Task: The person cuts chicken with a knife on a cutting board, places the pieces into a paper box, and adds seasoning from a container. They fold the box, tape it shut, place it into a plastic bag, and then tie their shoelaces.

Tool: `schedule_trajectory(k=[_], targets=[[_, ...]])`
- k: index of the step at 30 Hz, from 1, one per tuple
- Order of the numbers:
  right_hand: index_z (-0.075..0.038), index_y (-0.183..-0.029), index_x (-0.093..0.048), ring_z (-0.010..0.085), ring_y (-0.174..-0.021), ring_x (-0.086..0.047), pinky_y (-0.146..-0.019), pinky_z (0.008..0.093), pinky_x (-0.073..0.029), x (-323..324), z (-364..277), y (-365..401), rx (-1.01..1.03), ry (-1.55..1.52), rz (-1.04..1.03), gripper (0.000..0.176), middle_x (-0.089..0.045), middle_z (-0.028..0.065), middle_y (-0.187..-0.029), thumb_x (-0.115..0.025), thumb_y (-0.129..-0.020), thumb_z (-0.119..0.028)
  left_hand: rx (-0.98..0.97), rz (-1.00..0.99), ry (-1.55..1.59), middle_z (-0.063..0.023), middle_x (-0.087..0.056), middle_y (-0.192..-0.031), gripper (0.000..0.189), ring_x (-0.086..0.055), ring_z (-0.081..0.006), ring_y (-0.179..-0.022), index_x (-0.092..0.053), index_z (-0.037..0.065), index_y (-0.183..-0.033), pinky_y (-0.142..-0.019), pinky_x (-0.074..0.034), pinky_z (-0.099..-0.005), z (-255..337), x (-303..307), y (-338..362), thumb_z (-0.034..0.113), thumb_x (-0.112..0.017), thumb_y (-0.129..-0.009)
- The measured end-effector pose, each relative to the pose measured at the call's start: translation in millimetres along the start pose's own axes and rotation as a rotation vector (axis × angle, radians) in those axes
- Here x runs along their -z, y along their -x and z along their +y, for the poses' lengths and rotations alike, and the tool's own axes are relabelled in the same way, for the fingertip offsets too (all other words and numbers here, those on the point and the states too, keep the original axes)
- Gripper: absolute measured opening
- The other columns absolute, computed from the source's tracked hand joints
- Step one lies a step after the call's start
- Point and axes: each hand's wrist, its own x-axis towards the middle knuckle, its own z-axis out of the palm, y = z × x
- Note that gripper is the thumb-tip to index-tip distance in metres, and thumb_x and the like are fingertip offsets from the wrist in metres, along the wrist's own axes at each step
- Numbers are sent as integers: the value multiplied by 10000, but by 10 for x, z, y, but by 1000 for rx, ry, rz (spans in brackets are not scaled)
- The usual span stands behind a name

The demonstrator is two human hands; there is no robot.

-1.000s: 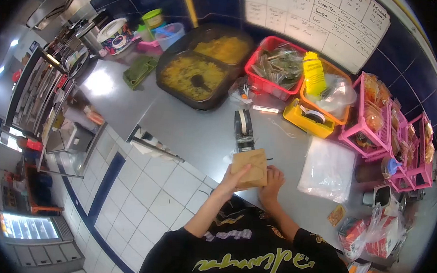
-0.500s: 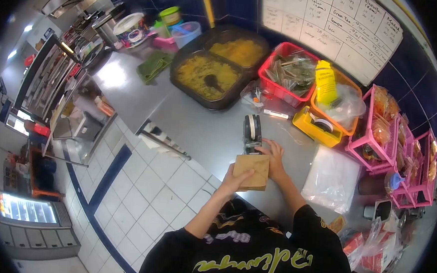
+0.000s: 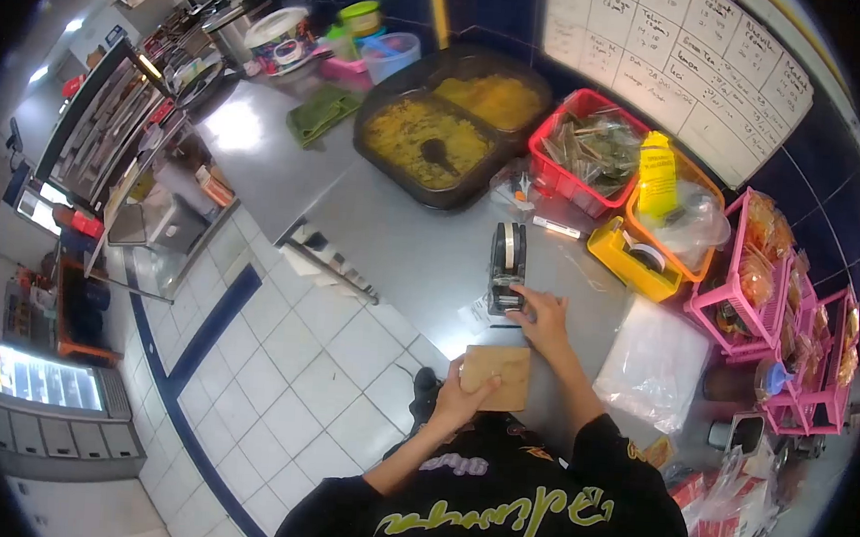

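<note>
Your left hand (image 3: 465, 397) grasping a brown box (image 3: 504, 373) by the near edge of the steel counter (image 3: 405, 267), your right hand (image 3: 545, 327) at the near end of a black tape dispenser (image 3: 506, 263), cannot tell whether its fingers pinch tape.

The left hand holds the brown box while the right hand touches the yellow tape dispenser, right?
Not quite: the right hand touches the black tape dispenser, as the head view shows. The left hand does hold the brown box.
</note>
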Motion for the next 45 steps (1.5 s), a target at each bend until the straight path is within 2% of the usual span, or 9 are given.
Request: schedule_trajectory(k=[1,3,6,23,28,31,40,43,45], targets=[[-158,-1123,-585,198,-870,-565,-874,359,-350,-2,19,8,11,3,-5,448,-622,51,-868,-739,-705,-208,-2,10,7,-212,-586,-1082,818,-595,-291,-998,-326,70,-1302,-842,-472,-362,12,2,-7,479,-712,-707],[-90,-1241,-449,134,-745,-608,-747,287,-445,7,63,65,-211,-730,-124,527,-645,66,-769,-689,-773,-112,-9,20,-117,-222,-584,-1081,812,-601,-302,-985,-323,69,-1302,-830,-477,-370,28,0,-10,481,-703,-714],[-24,-1269,-329,122,-702,-623,-635,230,-475,-117,-62,46,-219,-936,7,576,-658,104,-770,-647,-790,-47,8,20,-129,-224,-584,-1082,814,-602,-314,-984,-318,70,-1305,-826,-478,-374,15,-18,-11,489,-695,-717],[-56,-1067,-289,161,-544,-582,-514,270,-466,-251,-44,70,-237,-287,311,593,-575,75,-617,-705,-656,42,-114,-141,-139,-228,-557,-1148,839,-565,-322,-1057,-289,66,-1344,-881,-455,-366,247,141,-146,405,-732,-719],[-72,-1072,-286,176,-603,-588,-534,279,-493,-167,-28,365,-478,-858,-88,591,-596,110,-762,-713,-682,47,-446,-209,-164,-199,-502,-1247,823,-509,-312,-1143,-349,62,-1334,-948,-414,-380,444,446,25,341,-765,-681],[-70,-1081,-298,173,-657,-599,-573,277,-497,-41,-108,451,-368,-999,-273,570,-603,100,-800,-689,-693,78,-567,-223,-219,-175,-507,-1205,763,-510,-332,-1107,-395,121,-1328,-926,-425,-384,667,687,171,315,-749,-680],[-22,-1178,-417,214,-1027,-553,-879,296,-442,48,-920,33,-481,-1436,-988,416,-567,133,-1090,-598,-804,-47,-970,-352,-378,-142,-458,-1197,777,-462,-327,-1094,-408,139,-1341,-935,-382,-420,698,1371,164,266,-747,-654],[-7,-1198,-427,232,-1062,-536,-896,315,-438,-183,-1193,-238,-275,-1201,-1154,403,-549,141,-1133,-557,-865,-194,-914,-344,-336,-155,-427,-1250,818,-430,-332,-1132,-334,153,-1384,-974,-347,-423,790,1596,40,274,-734,-682],[3,-1203,-429,248,-1075,-529,-900,329,-439,-321,-1417,-398,-520,-1320,-959,420,-540,133,-1154,-504,-899,-276,-637,-378,-316,-177,-395,-1323,845,-418,-335,-1168,-279,142,-1407,-996,-335,-414,948,1856,-65,356,-710,-713]])
